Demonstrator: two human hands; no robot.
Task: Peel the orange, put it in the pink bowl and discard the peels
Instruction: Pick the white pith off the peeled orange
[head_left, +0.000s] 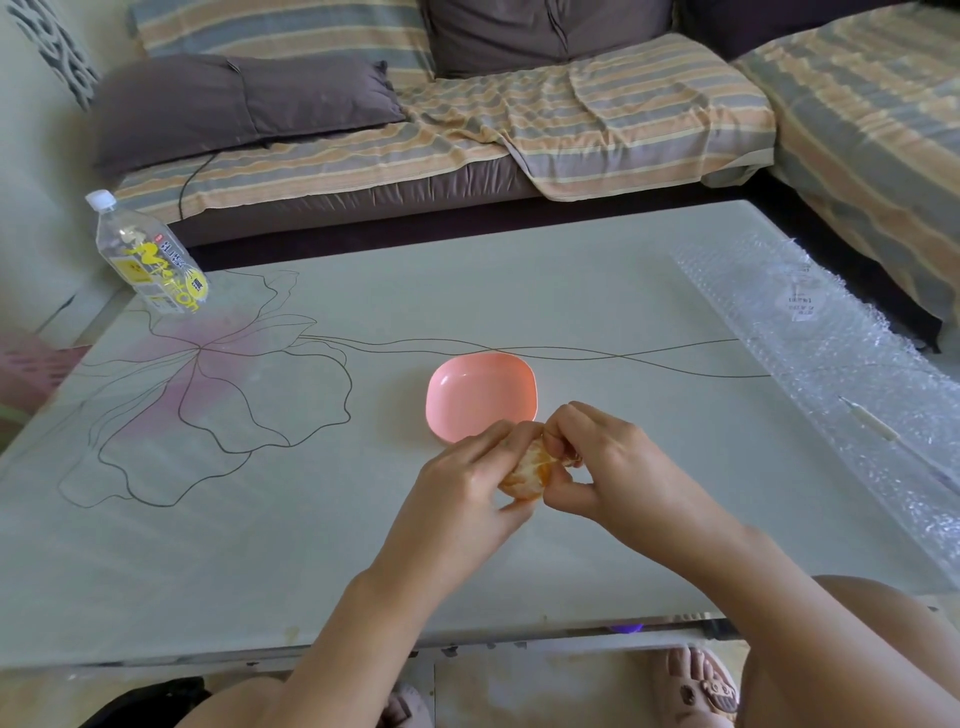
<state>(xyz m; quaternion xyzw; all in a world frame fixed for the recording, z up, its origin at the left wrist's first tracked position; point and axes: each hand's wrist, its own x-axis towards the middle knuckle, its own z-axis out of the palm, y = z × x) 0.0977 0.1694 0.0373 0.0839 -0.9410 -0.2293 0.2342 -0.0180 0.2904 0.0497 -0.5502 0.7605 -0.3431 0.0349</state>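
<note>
The orange (527, 470) is held above the table just in front of the pink bowl (480, 395); its pale, peeled segments show between my fingers. My left hand (467, 483) grips it from the left and below. My right hand (608, 462) pinches a bit of peel or pith at the fruit's upper right side. The pink bowl is empty and stands on the table right behind my hands. Most of the fruit's far side is hidden by my fingers.
The table (363, 545) has a glass top with a flower drawing at the left. A plastic bottle (150, 260) stands at the far left corner. Bubble wrap (841, 374) covers the right side. A striped sofa (519, 119) lies beyond the table.
</note>
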